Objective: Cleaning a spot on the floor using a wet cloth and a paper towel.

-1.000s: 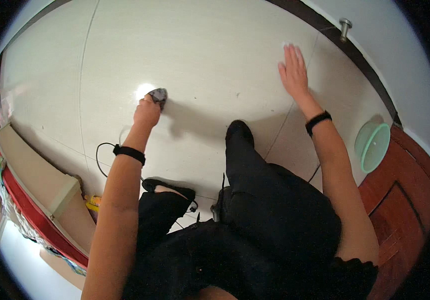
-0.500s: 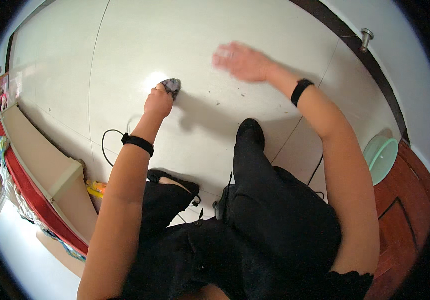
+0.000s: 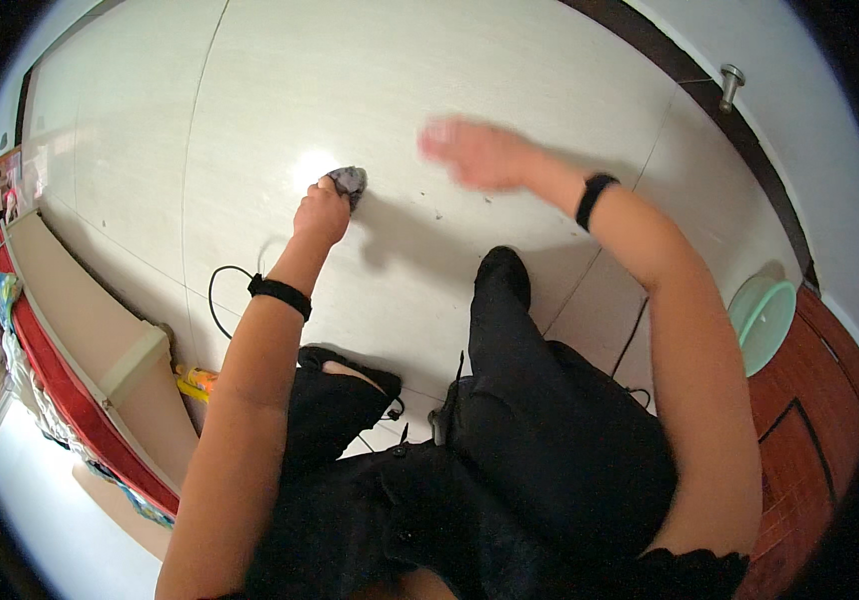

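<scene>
My left hand (image 3: 322, 214) is closed around a mottled dark-grey wad (image 3: 350, 184), soft-looking and perhaps a cloth. The wad pokes out past the fingers, held low over the pale tiled floor (image 3: 280, 90). To its right, my right hand (image 3: 478, 153) hangs above the floor, smeared by motion. Its fingers are too blurred to read, and no object shows in it. Small dark crumbs (image 3: 439, 217) lie on the tiles between that hand and my dark shoe (image 3: 503, 275). Each wrist wears a black band.
At the left stands a beige bed-like frame (image 3: 80, 300) with red and patterned fabric, a yellow-orange item (image 3: 195, 381) beside it. A pale green basin (image 3: 765, 318) is at the right by a reddish-brown wooden panel (image 3: 800, 440). A metal doorstop (image 3: 731, 88) juts out upper right. Thin black cables run near my legs.
My right hand has come a little nearer to me, still blurred. The left hand keeps its hold on the grey wad in nearly the same place. The whole view has shifted slightly.
</scene>
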Action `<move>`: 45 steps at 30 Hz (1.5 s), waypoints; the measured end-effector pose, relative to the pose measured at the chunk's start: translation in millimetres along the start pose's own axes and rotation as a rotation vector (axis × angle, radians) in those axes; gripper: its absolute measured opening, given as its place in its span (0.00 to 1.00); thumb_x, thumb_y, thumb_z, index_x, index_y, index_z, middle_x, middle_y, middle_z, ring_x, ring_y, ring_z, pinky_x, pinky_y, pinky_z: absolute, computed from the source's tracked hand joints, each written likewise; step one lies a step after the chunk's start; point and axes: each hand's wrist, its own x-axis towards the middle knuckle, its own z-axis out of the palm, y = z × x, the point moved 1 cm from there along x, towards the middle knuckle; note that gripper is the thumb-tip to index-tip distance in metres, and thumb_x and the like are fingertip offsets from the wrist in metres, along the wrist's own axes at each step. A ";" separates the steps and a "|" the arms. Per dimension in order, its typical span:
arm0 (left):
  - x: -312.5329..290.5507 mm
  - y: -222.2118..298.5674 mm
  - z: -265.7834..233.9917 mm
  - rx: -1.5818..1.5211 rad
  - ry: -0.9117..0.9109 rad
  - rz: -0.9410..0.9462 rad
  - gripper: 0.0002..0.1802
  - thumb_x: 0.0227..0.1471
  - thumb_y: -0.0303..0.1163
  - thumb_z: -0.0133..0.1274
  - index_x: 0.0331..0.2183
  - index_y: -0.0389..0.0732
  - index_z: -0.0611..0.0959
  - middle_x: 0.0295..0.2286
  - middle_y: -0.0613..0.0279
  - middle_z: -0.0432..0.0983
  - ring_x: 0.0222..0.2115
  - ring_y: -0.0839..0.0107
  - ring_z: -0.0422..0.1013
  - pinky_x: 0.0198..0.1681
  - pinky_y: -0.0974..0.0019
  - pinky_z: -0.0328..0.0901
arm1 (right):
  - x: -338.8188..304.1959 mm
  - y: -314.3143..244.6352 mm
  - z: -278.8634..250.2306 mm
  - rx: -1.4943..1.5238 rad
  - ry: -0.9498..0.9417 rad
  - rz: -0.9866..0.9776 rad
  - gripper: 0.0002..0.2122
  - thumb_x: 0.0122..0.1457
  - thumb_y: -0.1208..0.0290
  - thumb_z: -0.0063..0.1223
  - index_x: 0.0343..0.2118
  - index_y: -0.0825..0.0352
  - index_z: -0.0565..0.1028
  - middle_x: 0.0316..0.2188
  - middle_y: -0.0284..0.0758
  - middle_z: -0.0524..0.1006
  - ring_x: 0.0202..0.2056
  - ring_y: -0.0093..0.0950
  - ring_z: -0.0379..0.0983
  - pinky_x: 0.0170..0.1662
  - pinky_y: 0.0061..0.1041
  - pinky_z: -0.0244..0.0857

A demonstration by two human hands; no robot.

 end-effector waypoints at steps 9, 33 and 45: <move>-5.9 4.1 1.8 -0.022 0.042 0.027 0.22 0.56 0.43 0.44 0.44 0.36 0.66 0.43 0.40 0.68 0.42 0.44 0.71 0.44 0.50 0.68 | -103.3 -31.0 -28.6 0.009 -0.315 -0.464 0.28 0.53 0.63 0.54 0.58 0.54 0.64 0.59 0.34 0.61 0.62 0.37 0.53 0.64 0.39 0.49; -50.5 -113.6 21.7 0.035 -0.278 -0.202 0.54 0.34 0.69 0.57 0.49 0.31 0.73 0.44 0.45 0.74 0.47 0.55 0.71 0.48 0.57 0.68 | 28.4 -71.1 1.2 -0.151 -0.233 -0.334 0.05 0.50 0.76 0.50 0.31 0.69 0.72 0.37 0.41 0.73 0.37 0.39 0.72 0.39 0.32 0.70; -43.8 -119.9 33.0 -0.084 -0.274 -0.161 0.55 0.33 0.68 0.60 0.45 0.23 0.73 0.45 0.39 0.72 0.46 0.51 0.71 0.48 0.59 0.67 | 137.7 21.5 -16.0 -0.471 0.426 0.268 0.20 0.57 0.80 0.41 0.54 0.65 0.66 0.55 0.40 0.65 0.58 0.37 0.59 0.62 0.37 0.54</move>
